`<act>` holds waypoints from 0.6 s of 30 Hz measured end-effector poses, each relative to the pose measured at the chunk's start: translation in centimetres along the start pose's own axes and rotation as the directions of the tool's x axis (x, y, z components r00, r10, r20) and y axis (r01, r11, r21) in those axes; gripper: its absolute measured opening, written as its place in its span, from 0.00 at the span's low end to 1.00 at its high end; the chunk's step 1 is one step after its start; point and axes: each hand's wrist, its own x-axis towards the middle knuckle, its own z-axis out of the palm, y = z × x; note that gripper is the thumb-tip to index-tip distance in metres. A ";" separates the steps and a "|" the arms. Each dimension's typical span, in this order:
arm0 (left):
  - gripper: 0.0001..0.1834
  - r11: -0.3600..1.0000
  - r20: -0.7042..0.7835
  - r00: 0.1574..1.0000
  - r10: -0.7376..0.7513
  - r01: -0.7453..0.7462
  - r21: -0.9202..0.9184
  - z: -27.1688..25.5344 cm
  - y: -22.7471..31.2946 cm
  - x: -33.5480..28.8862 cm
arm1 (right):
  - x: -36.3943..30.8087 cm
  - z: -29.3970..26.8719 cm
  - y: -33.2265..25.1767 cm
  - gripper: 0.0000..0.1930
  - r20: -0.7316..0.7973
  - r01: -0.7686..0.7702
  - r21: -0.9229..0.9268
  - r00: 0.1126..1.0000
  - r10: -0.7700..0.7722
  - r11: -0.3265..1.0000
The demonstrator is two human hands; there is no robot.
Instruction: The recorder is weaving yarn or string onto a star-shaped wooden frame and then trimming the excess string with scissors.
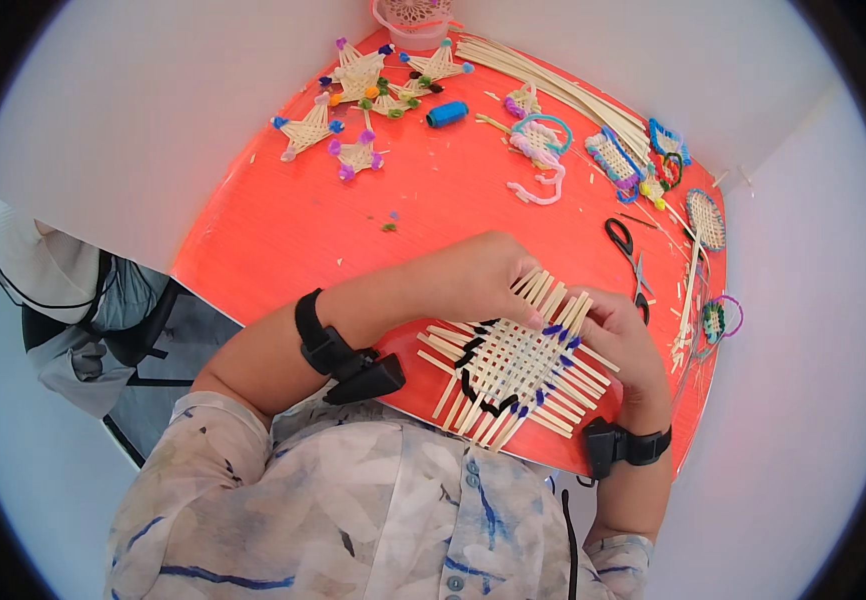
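A woven mat of pale flat strips (519, 362) is held up at the table's near edge, its loose strip ends sticking out on all sides. Black fuzzy cord (467, 384) winds along its left and lower edges. Dark blue fuzzy cord (554, 330) loops between the strips on the right edges. From above, my left hand (493, 278) pinches the mat's top corner, thumb on the weave. My right hand (621, 335) is closed at the upper right corner, with fingers curled among the strip ends beside the blue cord. Its fingertips are partly hidden behind the strips.
Star-shaped woven pieces (358, 75) and a blue thread spool (447, 114) lie at the back left of the red table (283, 220). Black-handled scissors (621, 237), long loose strips (563, 82) and small woven pieces (613, 160) lie rightward. A pink basket (415, 30) stands behind. Another person (63, 260) is at left.
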 end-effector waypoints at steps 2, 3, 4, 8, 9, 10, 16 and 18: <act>0.12 0.998 0.019 0.999 -0.047 0.046 0.048 -0.2 0.3 0.0 | 0.0 -0.8 0.8 0.10 0.033 -0.024 -0.025 0.999 0.025 0.999; 0.12 0.998 0.019 0.999 -0.047 0.046 0.048 -0.2 0.2 0.0 | 0.1 -0.8 0.9 0.11 0.070 -0.050 -0.048 0.996 0.053 0.998; 0.13 0.997 0.012 0.999 -0.041 0.040 0.059 -0.2 0.1 0.1 | 0.0 -0.7 0.8 0.11 0.071 -0.051 -0.048 0.996 0.054 0.998; 0.13 0.998 0.003 0.999 -0.041 0.041 0.047 -0.3 -0.2 0.1 | -0.2 0.1 0.5 0.09 0.082 -0.041 0.020 0.996 0.040 0.999; 0.13 0.998 0.003 0.999 -0.042 0.042 0.046 -0.4 -0.1 0.1 | -0.2 0.1 0.6 0.08 0.081 -0.057 0.072 0.995 0.051 0.996; 0.12 0.998 0.013 0.998 -0.055 0.054 0.035 -0.5 0.1 0.1 | -0.2 0.2 0.5 0.08 0.081 -0.058 0.073 0.995 0.052 0.996; 0.09 0.997 0.072 0.996 -0.055 0.058 -0.044 -0.3 -0.7 0.2 | 0.6 0.7 0.6 0.04 -0.102 0.062 -0.169 0.992 -0.080 0.984; 0.09 0.997 0.114 0.991 -0.073 0.076 -0.025 -0.2 -0.7 0.2 | 0.7 0.8 0.7 0.05 -0.117 0.073 -0.281 0.987 -0.110 0.957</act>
